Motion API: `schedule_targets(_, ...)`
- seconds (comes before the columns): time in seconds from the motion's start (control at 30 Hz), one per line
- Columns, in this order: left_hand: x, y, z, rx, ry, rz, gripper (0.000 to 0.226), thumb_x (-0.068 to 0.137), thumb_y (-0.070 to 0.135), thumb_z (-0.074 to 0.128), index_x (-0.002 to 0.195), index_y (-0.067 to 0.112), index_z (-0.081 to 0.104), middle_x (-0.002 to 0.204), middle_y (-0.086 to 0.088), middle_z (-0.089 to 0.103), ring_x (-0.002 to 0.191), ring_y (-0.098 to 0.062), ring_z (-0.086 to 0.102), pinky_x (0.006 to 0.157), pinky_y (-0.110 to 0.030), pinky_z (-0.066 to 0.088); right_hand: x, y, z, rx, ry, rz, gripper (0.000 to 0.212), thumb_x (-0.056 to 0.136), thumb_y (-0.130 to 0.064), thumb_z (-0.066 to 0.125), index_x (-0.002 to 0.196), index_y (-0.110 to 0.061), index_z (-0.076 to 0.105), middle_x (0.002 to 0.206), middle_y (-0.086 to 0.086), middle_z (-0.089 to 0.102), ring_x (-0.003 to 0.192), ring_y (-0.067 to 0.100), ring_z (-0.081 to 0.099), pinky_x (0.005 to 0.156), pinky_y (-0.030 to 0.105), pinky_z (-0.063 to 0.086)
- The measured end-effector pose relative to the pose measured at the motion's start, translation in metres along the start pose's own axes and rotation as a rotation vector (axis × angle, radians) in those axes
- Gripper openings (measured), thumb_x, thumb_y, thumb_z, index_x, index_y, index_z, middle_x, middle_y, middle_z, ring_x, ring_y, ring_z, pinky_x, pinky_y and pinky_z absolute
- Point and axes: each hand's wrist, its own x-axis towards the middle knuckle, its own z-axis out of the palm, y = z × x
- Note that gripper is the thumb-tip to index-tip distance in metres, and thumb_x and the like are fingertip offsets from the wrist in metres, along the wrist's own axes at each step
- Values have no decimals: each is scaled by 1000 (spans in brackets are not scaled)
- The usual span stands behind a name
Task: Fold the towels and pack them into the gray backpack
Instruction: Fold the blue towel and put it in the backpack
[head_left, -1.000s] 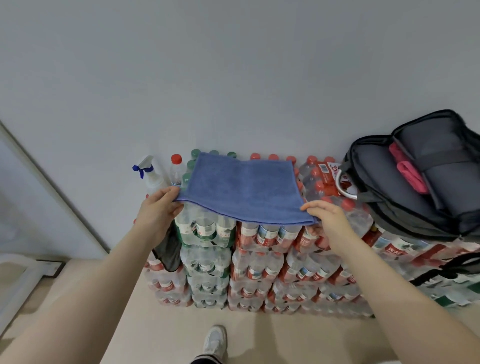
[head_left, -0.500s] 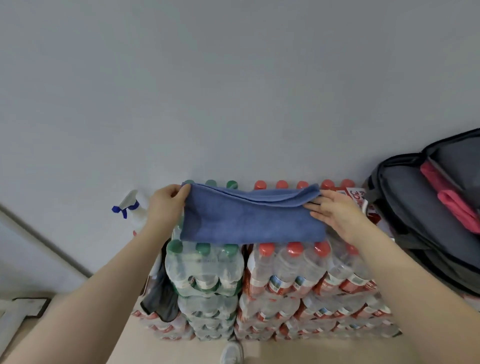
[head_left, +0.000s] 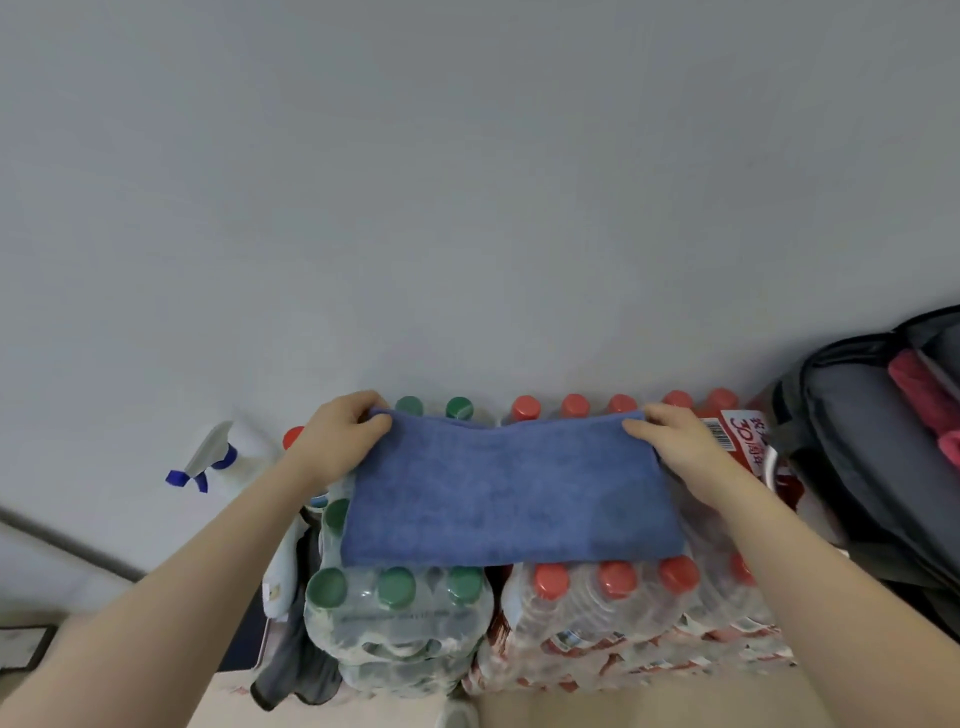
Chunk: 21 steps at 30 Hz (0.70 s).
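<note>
Blue towel (head_left: 511, 499), a soft plain cloth folded double into a wide band, lies flat across the capped bottle packs (head_left: 597, 603), its far corners pinched by the left hand (head_left: 340, 436) and right hand (head_left: 675, 447), beside the open gray backpack (head_left: 857, 457).

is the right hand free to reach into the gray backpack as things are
Probably not yet. The right hand pinches the far corner of the blue towel; the open gray backpack lies just to its right, nothing between them.
</note>
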Motion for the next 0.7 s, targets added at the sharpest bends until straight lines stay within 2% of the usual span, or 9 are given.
schedule_targets(0.13,8,-3,5,129,67,-75,16,88,13,47,80,5,58,67,-4,52,72,-23,46,53,-19,33,10,-3,6,-169,39,67,18,88,-13,53,80,-1,64,85,15,67,78,21,57,71,32,42)
schedule_targets(0.2,14,-1,6,183,89,-97,15,89,14,45,83,5,57,75,-8,55,75,-24,47,53,-23,33,13,-5,10,-275,71,81,23,89,-14,50,87,5,61,91,22,66,76,24,56,68,31,40)
schedule_targets(0.27,19,0,8,214,89,-118,15,89,14,45,84,5,56,81,-10,56,77,-25,48,58,-29,33,16,-7,12,-317,92,96,26,90,-13,47,92,8,60,96,24,65,76,29,56,62,30,36)
schedule_targets(0.33,23,-1,11,239,89,-125,16,89,14,44,87,4,56,83,-12,57,77,-25,48,65,-28,34,18,-8,13,-382,109,104,25,90,-12,45,87,8,59,93,24,65,77,31,54,58,30,34)
schedule_targets(0.43,23,-2,15,280,114,-95,13,90,15,41,86,7,50,87,-17,61,73,-26,48,63,-30,34,19,-10,15,-481,113,98,23,93,-13,42,76,-2,55,87,19,61,81,31,54,66,29,35)
schedule_targets(0.53,17,3,17,374,180,-108,18,91,17,42,99,3,49,96,-20,62,77,-33,52,63,-34,38,13,-16,18,-681,127,100,26,95,-17,41,105,1,57,112,22,60,96,34,56,73,31,39)
schedule_targets(0.6,11,7,25,596,353,75,31,86,17,41,110,0,50,107,-21,60,88,-38,58,67,-39,47,2,-26,28,-869,214,-5,37,95,-23,43,124,0,45,128,20,50,116,36,47,89,39,41)
schedule_targets(0.67,4,17,40,742,363,371,45,75,21,38,110,1,58,114,-21,62,95,-38,62,72,-43,53,-11,-38,50,-861,199,-280,47,96,-27,39,136,-3,35,143,18,37,131,33,35,106,41,31)
schedule_targets(0.7,1,20,51,756,294,511,48,73,23,37,108,2,61,117,-21,62,99,-37,64,76,-45,54,-19,-42,65,-839,105,-407,52,96,-29,36,141,-4,29,150,15,29,138,30,27,113,39,22)
